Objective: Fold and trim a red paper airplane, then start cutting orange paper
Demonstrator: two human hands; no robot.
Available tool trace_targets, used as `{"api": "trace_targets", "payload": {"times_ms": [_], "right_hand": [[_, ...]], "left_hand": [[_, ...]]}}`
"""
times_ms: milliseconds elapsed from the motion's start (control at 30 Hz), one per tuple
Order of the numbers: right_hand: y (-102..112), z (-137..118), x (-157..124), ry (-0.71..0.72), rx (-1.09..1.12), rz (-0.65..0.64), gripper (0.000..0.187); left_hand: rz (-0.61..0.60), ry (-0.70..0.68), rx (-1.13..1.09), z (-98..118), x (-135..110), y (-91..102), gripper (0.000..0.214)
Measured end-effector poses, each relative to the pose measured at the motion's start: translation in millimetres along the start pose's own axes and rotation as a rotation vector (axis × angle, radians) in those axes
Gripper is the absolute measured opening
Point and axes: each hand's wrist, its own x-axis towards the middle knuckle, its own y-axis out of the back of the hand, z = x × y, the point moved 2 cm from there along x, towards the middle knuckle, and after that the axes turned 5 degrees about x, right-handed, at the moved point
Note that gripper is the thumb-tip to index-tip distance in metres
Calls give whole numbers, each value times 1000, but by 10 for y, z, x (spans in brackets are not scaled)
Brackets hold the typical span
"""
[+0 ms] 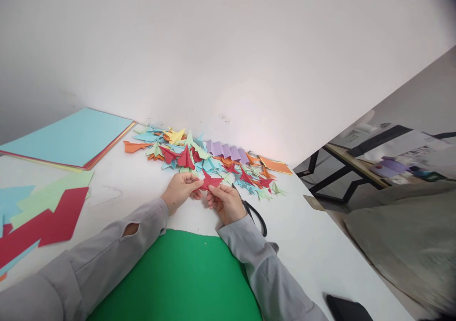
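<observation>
Small, pointed, red folded-paper piece (211, 180) at frame centre; left hand (181, 191) and right hand (228, 203) each pinch one side, presumably to steady its creases. Multicoloured folded-paper pile (185, 157) lies on white counter (299, 226) just beyond, probably for elbow room. Black curved scissor handle (264, 226), right of centre, near right hand.

Pale and Softly Lit

A pale wall (228, 50) is filling the upper frame, dark specks (224, 118) marking its lower part. A white table (302, 254) is stretching below it. At right, a wood-topped desk (352, 162) is standing on black legs (330, 178).
</observation>
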Motion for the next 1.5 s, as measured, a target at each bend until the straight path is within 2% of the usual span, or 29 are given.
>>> {"api": "trace_targets", "payload": {"times_ms": [433, 667, 1133, 1500], "right_hand": [[9, 7, 2, -15, -27, -12, 28], [3, 7, 0, -6, -43, -10, 32], [5, 15, 17, -53, 7, -27, 29], [12, 40, 0, 1, -40, -83, 28]], "left_hand": [[24, -26, 33, -38, 13, 13, 22], [10, -29, 25, -12, -4, -11, 30], [46, -57, 43, -14, 0, -10, 33], [47, -56, 49, -7, -15, -16, 31]]}}
